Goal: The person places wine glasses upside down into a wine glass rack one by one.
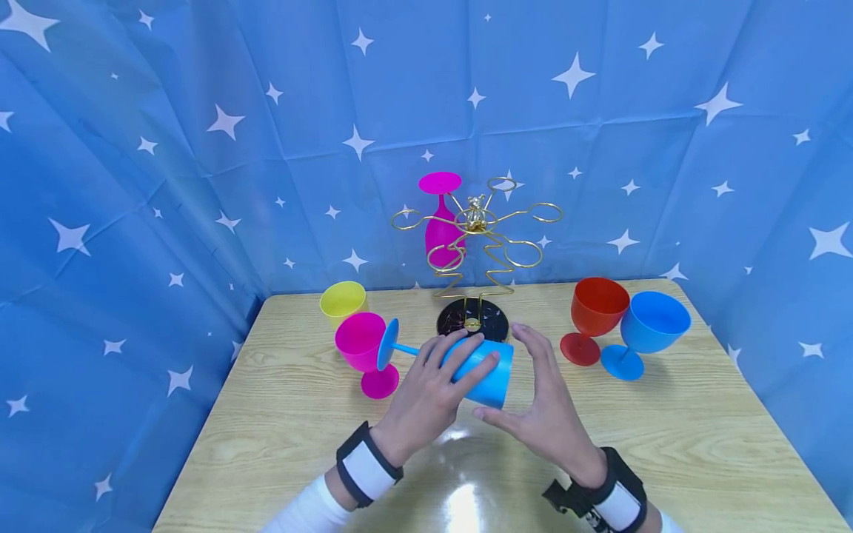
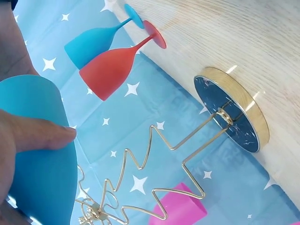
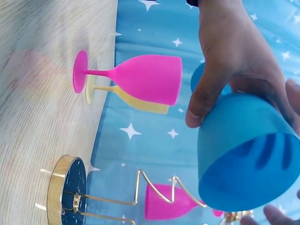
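Note:
My left hand grips a blue goblet round its bowl, above the table. The goblet lies on its side in the air, foot to the left and mouth toward my right hand. That hand is spread, thumb and fingers apart, close to the goblet's rim with nothing in its grasp. In the right wrist view the blue goblet shows its open mouth. Behind both hands stands a gold wire rack with looped arms, a bear figure and a round black base. A magenta goblet hangs upside down on it.
At left on the wooden table stand a yellow goblet and a magenta goblet, upright. A red goblet and another blue goblet stand at right. A blue starry cloth hangs behind.

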`<action>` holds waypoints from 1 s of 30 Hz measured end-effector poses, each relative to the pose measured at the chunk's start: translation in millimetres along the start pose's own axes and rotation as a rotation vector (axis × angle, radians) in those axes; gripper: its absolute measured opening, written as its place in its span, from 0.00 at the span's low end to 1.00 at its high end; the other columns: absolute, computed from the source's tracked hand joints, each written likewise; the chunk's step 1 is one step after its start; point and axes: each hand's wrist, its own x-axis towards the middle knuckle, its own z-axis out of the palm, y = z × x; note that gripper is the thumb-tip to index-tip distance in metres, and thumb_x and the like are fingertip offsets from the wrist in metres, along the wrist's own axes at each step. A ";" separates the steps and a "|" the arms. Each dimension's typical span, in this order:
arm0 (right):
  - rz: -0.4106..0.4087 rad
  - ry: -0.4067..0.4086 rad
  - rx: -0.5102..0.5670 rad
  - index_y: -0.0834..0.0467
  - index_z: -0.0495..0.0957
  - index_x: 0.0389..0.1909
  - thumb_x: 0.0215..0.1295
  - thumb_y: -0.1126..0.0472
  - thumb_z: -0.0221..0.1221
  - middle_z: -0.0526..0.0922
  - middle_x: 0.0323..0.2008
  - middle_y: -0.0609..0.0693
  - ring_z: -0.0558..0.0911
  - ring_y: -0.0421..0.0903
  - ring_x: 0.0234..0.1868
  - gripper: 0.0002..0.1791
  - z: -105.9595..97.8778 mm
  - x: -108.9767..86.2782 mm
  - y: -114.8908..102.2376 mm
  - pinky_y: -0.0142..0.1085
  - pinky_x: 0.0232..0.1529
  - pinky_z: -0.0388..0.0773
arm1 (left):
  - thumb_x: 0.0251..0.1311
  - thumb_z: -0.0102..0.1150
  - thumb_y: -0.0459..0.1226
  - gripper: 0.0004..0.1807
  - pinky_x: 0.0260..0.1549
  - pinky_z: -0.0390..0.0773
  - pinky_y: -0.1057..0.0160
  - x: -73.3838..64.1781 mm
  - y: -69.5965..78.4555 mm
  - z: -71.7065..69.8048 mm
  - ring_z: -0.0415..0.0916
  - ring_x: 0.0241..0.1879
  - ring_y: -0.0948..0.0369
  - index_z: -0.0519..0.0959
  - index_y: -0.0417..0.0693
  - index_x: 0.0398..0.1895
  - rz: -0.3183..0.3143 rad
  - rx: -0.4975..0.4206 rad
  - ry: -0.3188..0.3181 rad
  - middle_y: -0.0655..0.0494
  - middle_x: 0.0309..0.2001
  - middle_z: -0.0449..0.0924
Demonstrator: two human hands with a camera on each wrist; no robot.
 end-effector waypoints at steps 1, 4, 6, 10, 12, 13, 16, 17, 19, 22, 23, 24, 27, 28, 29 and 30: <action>-0.001 -0.008 -0.008 0.49 0.53 0.75 0.39 0.55 0.79 0.60 0.72 0.55 0.61 0.57 0.72 0.62 -0.1 -0.3 0.0 0.70 0.58 0.69 | 0.44 0.78 0.40 0.52 0.69 0.66 0.46 -0.1 -0.2 -0.3 0.55 0.72 0.50 0.59 0.64 0.73 0.009 0.011 -0.003 0.53 0.73 0.58; -0.005 -0.035 -0.038 0.50 0.53 0.75 0.39 0.54 0.79 0.60 0.72 0.56 0.61 0.58 0.71 0.62 -0.3 -0.3 0.1 0.70 0.56 0.71 | 0.43 0.77 0.39 0.52 0.69 0.66 0.45 -0.9 -1.0 0.2 0.57 0.72 0.50 0.59 0.64 0.73 0.034 0.044 -0.009 0.53 0.74 0.58; -0.010 -0.052 -0.065 0.50 0.53 0.75 0.39 0.52 0.79 0.60 0.72 0.57 0.62 0.59 0.71 0.62 -0.6 -0.1 0.4 0.69 0.54 0.73 | 0.43 0.77 0.40 0.52 0.68 0.66 0.44 -1.4 -1.7 0.9 0.57 0.72 0.49 0.59 0.65 0.73 0.052 0.067 -0.015 0.53 0.74 0.58; -0.008 -0.087 -0.094 0.49 0.52 0.75 0.40 0.48 0.78 0.60 0.72 0.58 0.63 0.60 0.70 0.62 -1.0 0.6 0.9 0.68 0.53 0.75 | 0.45 0.77 0.43 0.50 0.67 0.67 0.43 -1.2 -3.3 1.0 0.58 0.72 0.49 0.60 0.68 0.72 0.089 0.115 -0.027 0.54 0.73 0.59; 0.001 -0.108 -0.098 0.49 0.52 0.75 0.40 0.46 0.78 0.60 0.72 0.57 0.64 0.60 0.70 0.62 -0.9 0.7 1.3 0.67 0.54 0.75 | 0.46 0.76 0.47 0.48 0.67 0.67 0.43 -0.8 -3.6 -0.1 0.58 0.72 0.50 0.60 0.69 0.72 0.106 0.139 -0.032 0.55 0.72 0.60; 0.008 -0.119 -0.101 0.49 0.52 0.75 0.41 0.45 0.77 0.61 0.72 0.57 0.64 0.60 0.70 0.62 -0.8 0.9 1.6 0.66 0.54 0.75 | 0.47 0.76 0.48 0.48 0.67 0.67 0.43 -0.8 -3.7 -0.5 0.57 0.72 0.50 0.60 0.69 0.72 0.116 0.148 -0.039 0.56 0.72 0.60; 0.020 -0.146 -0.110 0.50 0.51 0.75 0.41 0.42 0.77 0.61 0.72 0.55 0.64 0.59 0.71 0.62 -0.4 1.1 2.3 0.65 0.55 0.75 | 0.46 0.76 0.53 0.50 0.68 0.66 0.43 -0.8 -3.8 -3.1 0.55 0.73 0.51 0.58 0.70 0.73 0.149 0.165 -0.078 0.56 0.73 0.59; 0.023 -0.152 -0.112 0.50 0.51 0.75 0.41 0.41 0.76 0.61 0.72 0.55 0.65 0.59 0.71 0.62 -0.2 1.3 2.6 0.65 0.56 0.75 | 0.45 0.75 0.53 0.51 0.69 0.65 0.44 -0.6 -3.9 -4.1 0.54 0.74 0.51 0.57 0.70 0.73 0.161 0.174 -0.091 0.56 0.73 0.58; 0.030 -0.163 -0.115 0.50 0.51 0.76 0.41 0.40 0.76 0.61 0.73 0.54 0.65 0.59 0.71 0.63 0.0 1.8 3.1 0.64 0.56 0.75 | 0.45 0.75 0.54 0.53 0.70 0.63 0.44 -0.1 -4.0 -5.7 0.53 0.74 0.51 0.56 0.70 0.74 0.185 0.186 -0.115 0.56 0.74 0.57; 0.046 -0.176 -0.111 0.49 0.49 0.76 0.41 0.39 0.76 0.61 0.72 0.54 0.66 0.59 0.70 0.64 0.8 2.7 4.4 0.62 0.55 0.77 | 0.46 0.74 0.56 0.53 0.71 0.62 0.44 1.1 -4.2 -7.1 0.52 0.74 0.52 0.54 0.71 0.75 0.214 0.212 -0.130 0.56 0.75 0.56; 0.053 -0.180 -0.107 0.49 0.49 0.76 0.41 0.39 0.76 0.62 0.72 0.53 0.66 0.58 0.70 0.64 1.0 3.0 4.7 0.61 0.55 0.78 | 0.46 0.73 0.57 0.52 0.71 0.61 0.44 1.4 -4.2 -7.1 0.52 0.74 0.52 0.54 0.71 0.75 0.220 0.221 -0.132 0.56 0.75 0.56; 0.060 -0.185 -0.101 0.49 0.49 0.76 0.40 0.39 0.76 0.62 0.72 0.53 0.67 0.58 0.69 0.64 1.3 3.3 5.1 0.60 0.54 0.79 | 0.47 0.73 0.57 0.52 0.72 0.60 0.44 1.7 -4.3 -7.3 0.53 0.74 0.52 0.54 0.71 0.74 0.226 0.225 -0.132 0.55 0.75 0.55; 0.076 -0.195 -0.090 0.51 0.48 0.76 0.40 0.38 0.76 0.63 0.71 0.53 0.68 0.58 0.68 0.65 2.1 4.1 6.2 0.57 0.52 0.81 | 0.47 0.72 0.57 0.52 0.72 0.59 0.44 2.7 -4.7 -8.2 0.53 0.74 0.51 0.54 0.70 0.74 0.240 0.227 -0.123 0.55 0.74 0.55; 0.079 -0.198 -0.088 0.51 0.48 0.76 0.40 0.38 0.76 0.63 0.71 0.53 0.69 0.58 0.67 0.66 2.3 4.3 6.4 0.56 0.51 0.82 | 0.47 0.72 0.57 0.51 0.72 0.58 0.44 3.1 -4.8 -8.6 0.53 0.74 0.51 0.54 0.70 0.74 0.244 0.229 -0.117 0.55 0.74 0.55; 0.082 -0.202 -0.085 0.52 0.48 0.76 0.39 0.38 0.76 0.64 0.70 0.53 0.69 0.57 0.67 0.66 2.6 4.6 6.7 0.55 0.51 0.82 | 0.47 0.72 0.57 0.51 0.72 0.58 0.44 3.4 -4.9 -8.9 0.53 0.74 0.51 0.54 0.70 0.74 0.247 0.229 -0.112 0.54 0.74 0.54; 0.084 -0.204 -0.084 0.52 0.48 0.76 0.39 0.38 0.76 0.64 0.70 0.53 0.69 0.57 0.67 0.66 2.8 4.7 7.0 0.54 0.51 0.82 | 0.48 0.72 0.57 0.51 0.72 0.58 0.44 3.7 -5.0 -9.3 0.53 0.74 0.51 0.54 0.69 0.74 0.251 0.229 -0.108 0.54 0.74 0.54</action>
